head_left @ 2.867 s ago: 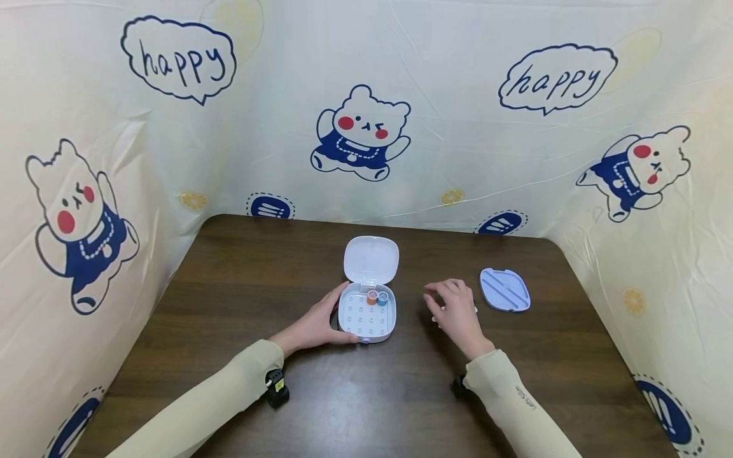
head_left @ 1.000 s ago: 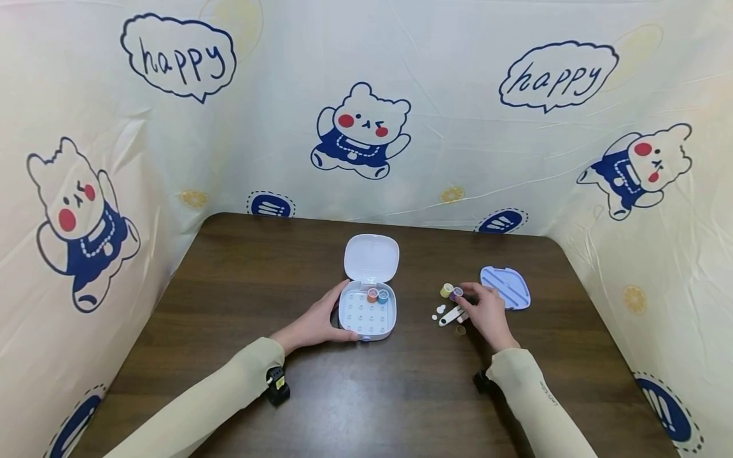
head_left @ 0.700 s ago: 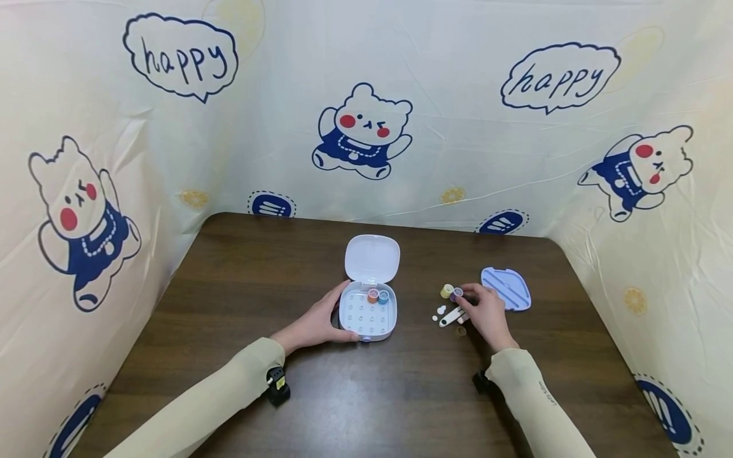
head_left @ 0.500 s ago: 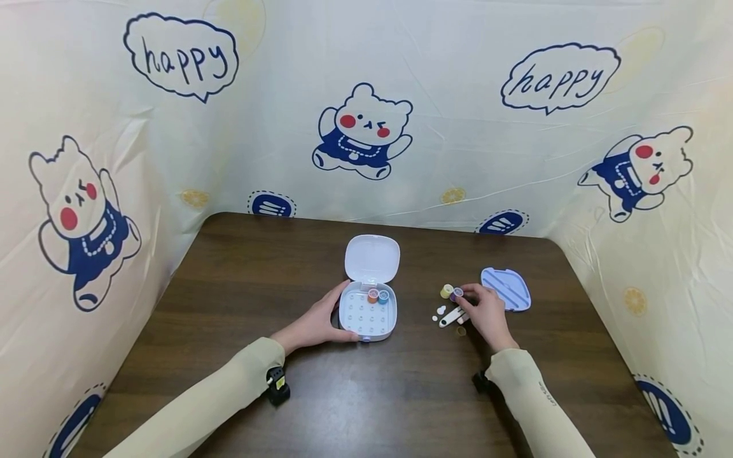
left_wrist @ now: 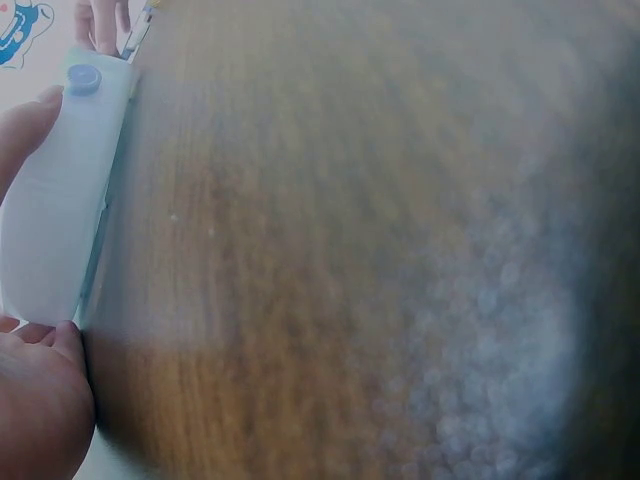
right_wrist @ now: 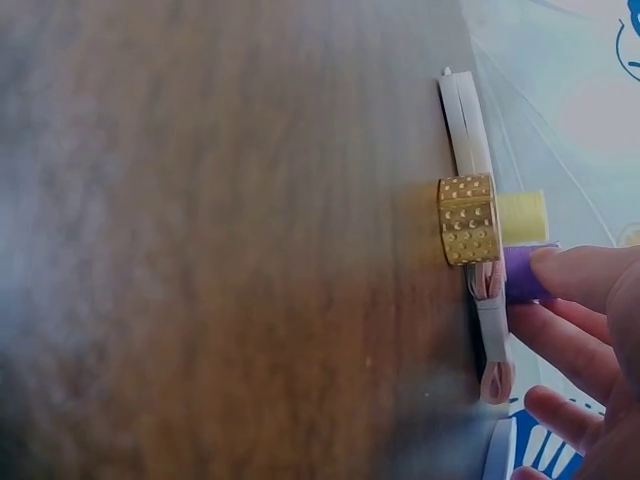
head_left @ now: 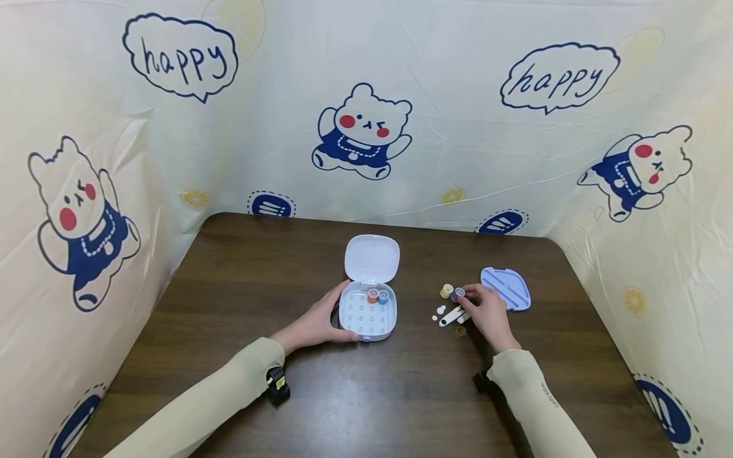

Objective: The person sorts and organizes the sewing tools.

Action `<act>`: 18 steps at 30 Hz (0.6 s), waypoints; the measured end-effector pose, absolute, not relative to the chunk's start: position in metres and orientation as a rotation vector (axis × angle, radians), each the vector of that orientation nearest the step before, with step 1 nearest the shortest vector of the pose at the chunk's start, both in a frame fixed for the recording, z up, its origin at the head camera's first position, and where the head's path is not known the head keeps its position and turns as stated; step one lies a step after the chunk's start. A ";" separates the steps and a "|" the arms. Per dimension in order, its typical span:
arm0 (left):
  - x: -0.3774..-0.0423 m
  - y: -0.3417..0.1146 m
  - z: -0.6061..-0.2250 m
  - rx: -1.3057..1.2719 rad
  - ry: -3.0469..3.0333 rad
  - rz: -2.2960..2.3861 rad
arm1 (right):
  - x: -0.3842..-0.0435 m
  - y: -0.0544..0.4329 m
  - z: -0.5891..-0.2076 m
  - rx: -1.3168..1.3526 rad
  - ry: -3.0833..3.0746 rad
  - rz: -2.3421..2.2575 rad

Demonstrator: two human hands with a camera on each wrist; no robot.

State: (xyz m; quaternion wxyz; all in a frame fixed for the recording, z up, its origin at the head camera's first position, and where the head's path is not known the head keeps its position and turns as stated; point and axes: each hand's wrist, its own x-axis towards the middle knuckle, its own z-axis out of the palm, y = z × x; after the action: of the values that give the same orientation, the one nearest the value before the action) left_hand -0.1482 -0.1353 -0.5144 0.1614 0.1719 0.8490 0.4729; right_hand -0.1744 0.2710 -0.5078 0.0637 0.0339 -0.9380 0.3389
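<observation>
A white sewing box (head_left: 375, 338) stands in the middle of the table with its lid (head_left: 372, 257) raised. My left hand (head_left: 315, 323) grips its left side, thumb along the front near the round button (left_wrist: 84, 79). Orange (head_left: 373, 296) and blue (head_left: 383, 298) thread spools sit on pegs in the back row inside. To the right, my right hand (head_left: 488, 318) pinches a purple thread spool (right_wrist: 528, 275) between thumb and finger. A yellow thread spool (head_left: 446, 291) is just left of it. A gold thimble (right_wrist: 468, 222) and white thread snips (head_left: 450, 317) lie nearby.
Small white pieces (head_left: 440, 310) lie left of the snips. A lilac tray-like cover (head_left: 509, 289) is behind the right hand. Printed cloth (head_left: 469, 146) hangs round the back and sides of the brown table (head_left: 258, 254).
Since the oldest frame, my right hand has moved right, uncovering the small items, and holds the purple spool. Over the last second it barely shifts. The left hand stays on the box.
</observation>
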 end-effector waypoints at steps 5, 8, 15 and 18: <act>-0.149 -0.135 -0.514 0.485 2.419 1.344 | -0.172 0.270 -0.506 0.107 -2.812 1.033; -0.149 -0.136 -0.514 0.480 2.421 1.338 | -0.172 0.270 -0.505 0.120 -2.799 1.022; -0.149 -0.136 -0.514 0.472 2.413 1.338 | -0.170 0.268 -0.501 0.126 -2.796 1.018; -0.149 -0.136 -0.513 0.476 2.414 1.339 | -0.169 0.267 -0.499 0.135 -2.790 1.020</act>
State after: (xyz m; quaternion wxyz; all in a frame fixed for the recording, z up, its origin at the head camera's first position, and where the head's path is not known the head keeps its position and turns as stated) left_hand -0.1486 -0.1359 -0.5134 0.1693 0.1675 0.8494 0.4709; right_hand -0.1689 0.2665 -0.4992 0.0837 0.0453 -0.9349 0.3419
